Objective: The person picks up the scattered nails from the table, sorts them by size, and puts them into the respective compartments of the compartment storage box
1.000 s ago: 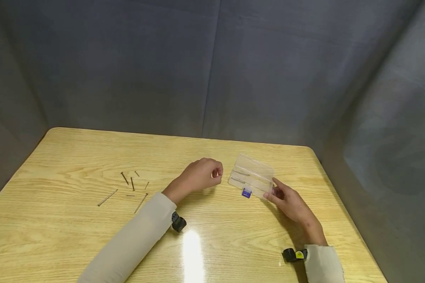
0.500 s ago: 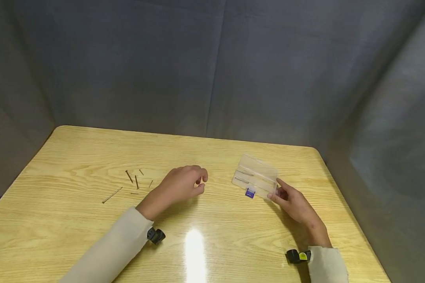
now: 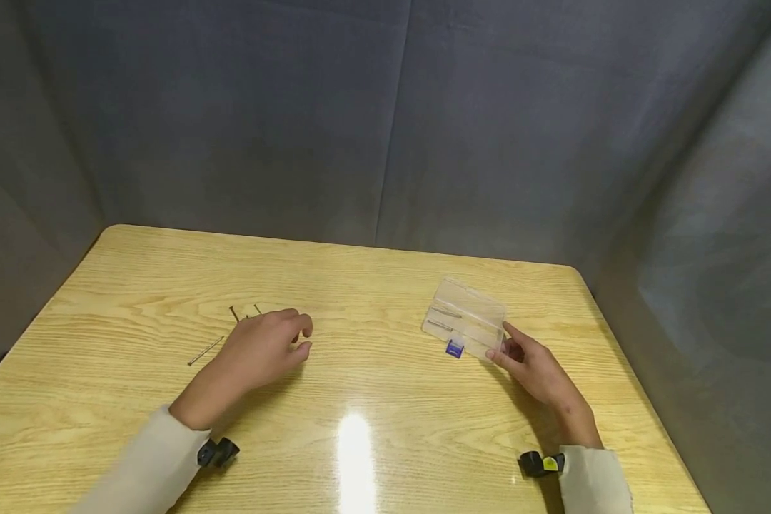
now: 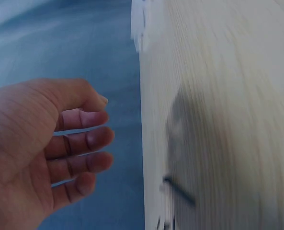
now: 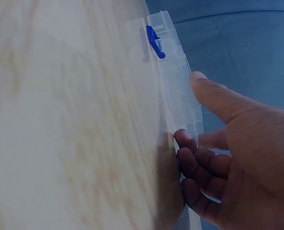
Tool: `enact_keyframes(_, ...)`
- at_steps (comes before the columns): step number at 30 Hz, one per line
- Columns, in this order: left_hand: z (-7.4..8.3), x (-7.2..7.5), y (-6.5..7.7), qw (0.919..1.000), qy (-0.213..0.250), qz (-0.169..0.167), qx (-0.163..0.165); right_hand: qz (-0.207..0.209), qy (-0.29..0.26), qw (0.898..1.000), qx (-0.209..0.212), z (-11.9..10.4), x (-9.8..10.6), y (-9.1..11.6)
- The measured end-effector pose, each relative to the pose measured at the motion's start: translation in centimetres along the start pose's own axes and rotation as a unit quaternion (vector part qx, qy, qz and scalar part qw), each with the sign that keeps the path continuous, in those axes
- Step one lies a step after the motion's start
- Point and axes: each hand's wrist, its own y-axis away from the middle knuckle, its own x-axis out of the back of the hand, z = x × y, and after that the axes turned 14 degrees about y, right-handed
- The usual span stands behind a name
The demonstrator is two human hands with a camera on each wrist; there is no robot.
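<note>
My right hand point(image 3: 533, 368) grips the right end of a clear plastic compartment box point(image 3: 472, 305), thumb on its near edge. Its lid is up, and a blue latch point(image 3: 454, 348) sticks out at the front. At least two thin nails point(image 3: 446, 312) lie in its left part. In the right wrist view, the fingertips curl under the box's end. My left hand point(image 3: 263, 350) hovers over the left of the table with loosely bent fingers and nothing between them. Just beyond it lies a dark nail point(image 3: 234, 314); a longer nail point(image 3: 205, 351) is left of it. The hand hides others.
The wooden table point(image 3: 360, 300) has a bright light reflection near its front middle. Grey cloth point(image 3: 244, 121) hangs behind it and along the sides. Each wrist wears a small black camera, such as the left camera point(image 3: 218, 452).
My left hand has moved left, away from the box, and now covers part of the scattered nails. The right hand stays on the box. The view has shifted slightly.
</note>
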Motion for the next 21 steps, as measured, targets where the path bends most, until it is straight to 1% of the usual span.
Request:
enact_keyframes(5,-1.4,1.8,2.2,0.9989,-0.010,0.005,0.045,-0.001,0.004,1.000,0.001,0.1,0.1,0.0)
enact_keyframes(9,-2.7,2.9,3.7,0.9974,-0.016,0.010,0.069,-0.002,0.004,1.000,0.003,0.2,0.2,0.0)
enact_keyframes(16,-4.9,4.2,6.0,0.9947,-0.043,0.016,0.092,-0.003,0.005,1.000,-0.002,0.2,0.1,0.1)
enact_keyframes(21,-6.0,4.7,7.5,0.9917,-0.064,0.040,0.104,-0.003,0.003,1.000,-0.001,0.0,-0.1,0.0)
